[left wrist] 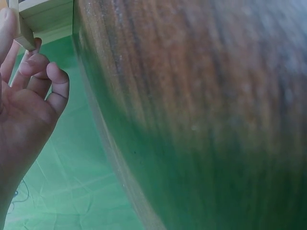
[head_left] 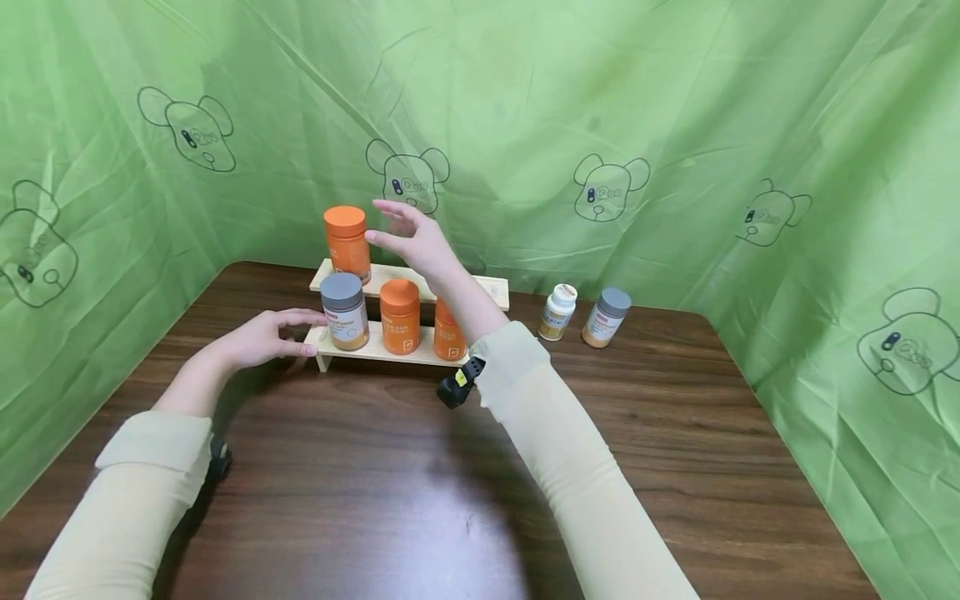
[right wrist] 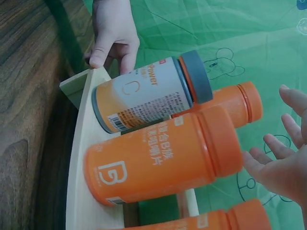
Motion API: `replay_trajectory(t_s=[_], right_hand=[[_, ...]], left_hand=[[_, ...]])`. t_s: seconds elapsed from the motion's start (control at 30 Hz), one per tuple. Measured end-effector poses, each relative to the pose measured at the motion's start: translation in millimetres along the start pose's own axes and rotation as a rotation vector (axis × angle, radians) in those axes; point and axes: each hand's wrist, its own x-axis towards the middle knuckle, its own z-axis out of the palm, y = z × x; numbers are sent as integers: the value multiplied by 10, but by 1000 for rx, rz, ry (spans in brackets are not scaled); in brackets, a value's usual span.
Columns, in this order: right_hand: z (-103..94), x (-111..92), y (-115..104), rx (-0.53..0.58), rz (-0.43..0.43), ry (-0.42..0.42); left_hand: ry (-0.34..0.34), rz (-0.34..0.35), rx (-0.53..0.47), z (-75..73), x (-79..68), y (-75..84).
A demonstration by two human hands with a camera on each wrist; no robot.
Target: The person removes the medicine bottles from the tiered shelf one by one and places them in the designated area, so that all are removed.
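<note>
A two-step wooden rack (head_left: 388, 356) stands on the table. My left hand (head_left: 264, 339) holds its left end, thumb in front and fingers around the edge, as the left wrist view also shows. On the lower step stand a grey-capped bottle (head_left: 346, 312), an orange bottle (head_left: 401, 317) and another orange bottle (head_left: 448, 335), partly hidden by my right forearm. One more orange bottle (head_left: 348, 246) stands at the left of the upper step. My right hand (head_left: 414, 239) hovers over the upper step just right of that bottle, fingers spread and holding nothing.
To the right of the rack, a small white-capped bottle (head_left: 557, 312) and a second grey-capped bottle (head_left: 607, 318) stand on the brown wooden table (head_left: 675, 433). Green curtain (head_left: 525, 100) with bear-head drawings surrounds the table at the back and sides.
</note>
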Motion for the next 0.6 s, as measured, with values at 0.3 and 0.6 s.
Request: replay_trajectory(t_s=[0.3,0.6], right_hand=[[113,73,40,-22,15,-40],[170,122,169,1,-4,-64]], left_hand=[[-4,-12,-27,4,-13,16],[4,10,2,53,7,24]])
